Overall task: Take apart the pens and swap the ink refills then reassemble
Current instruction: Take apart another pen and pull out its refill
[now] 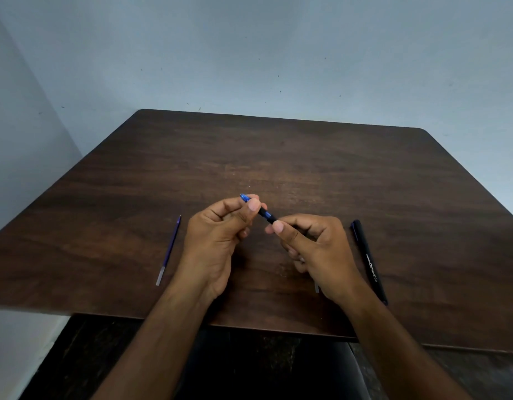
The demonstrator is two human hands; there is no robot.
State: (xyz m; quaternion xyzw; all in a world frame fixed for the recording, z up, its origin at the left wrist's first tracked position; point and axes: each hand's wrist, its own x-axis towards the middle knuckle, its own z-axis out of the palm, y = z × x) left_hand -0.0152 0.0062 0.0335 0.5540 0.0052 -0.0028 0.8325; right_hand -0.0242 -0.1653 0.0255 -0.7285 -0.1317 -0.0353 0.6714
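- The left hand (217, 226) pinches the blue tip end of a pen (264, 214) between thumb and fingers; its other fingers curl inward.
- The right hand (310, 246) grips the pen's other end, thumb on top and fingers wrapped beneath, so that most of the barrel is hidden.
- Between the hands the pen shows a black section with a translucent blue band. It slants from upper left to lower right, held above the worktop (278, 157).
- A short pale stub (316, 287) shows at the heel of the right hand; I cannot tell what it is.
- A loose refill (168, 251) lies on the worktop just left of the left wrist: a thin purple-blue tube with a clear, pale rear end, tip pointing away.
- A second pen (368, 261), matte black and slim with a dark blue end, lies just right of the right hand. White print on its barrel reads "OCTANE"; the smaller lettering is illegible.
- The worktop is dark brown wood-grain with rounded corners, set against a plain pale blue wall (278, 53).
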